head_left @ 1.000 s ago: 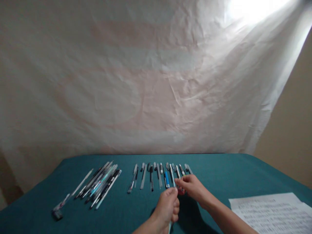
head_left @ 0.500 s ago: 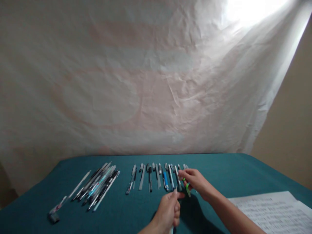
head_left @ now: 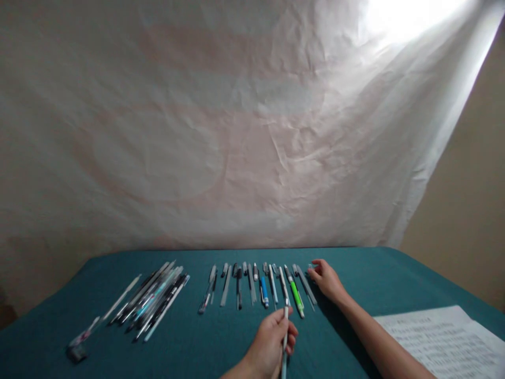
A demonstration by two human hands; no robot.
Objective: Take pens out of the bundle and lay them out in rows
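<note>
My left hand is closed round a thin white pen that points away from me, low in the middle of the view. My right hand rests on the teal tablecloth at the right end of a row of pens, fingers curled, touching something small that I cannot make out. A green pen lies in that row just left of my right hand. The row holds several pens and caps side by side.
A bunch of several pens lies at the left, with a single white pen and a dark small object further left. A printed sheet of paper lies at the lower right. A creased white cloth hangs behind the table.
My right hand laid the green pen down in the row and moved right and away to the row's end. My left hand now holds the white pen upright in plain view.
</note>
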